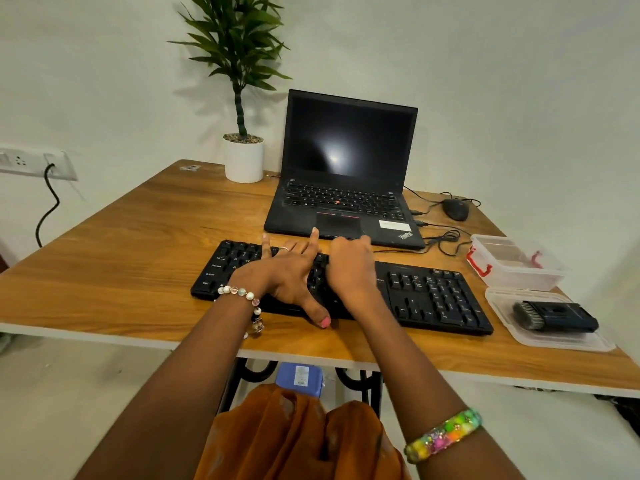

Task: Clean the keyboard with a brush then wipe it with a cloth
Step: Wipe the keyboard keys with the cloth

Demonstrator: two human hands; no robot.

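Head cam: left hand (284,275) flat, fingers spread, on the keyboard (433,296) at table (121,271) centre. Right hand (349,268) curled over the keys, contents can't tell. Brush (554,317) on lid (512,327), 3 o'clock of the keyboard.

A wooden counter (138,258) on black metal legs (360,379) stands against pale walls (519,81), a wall socket (34,164) at left.

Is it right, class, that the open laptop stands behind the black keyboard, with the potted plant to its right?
Not quite. In the head view the potted plant stands to the left of the open laptop, which does stand behind the black keyboard.
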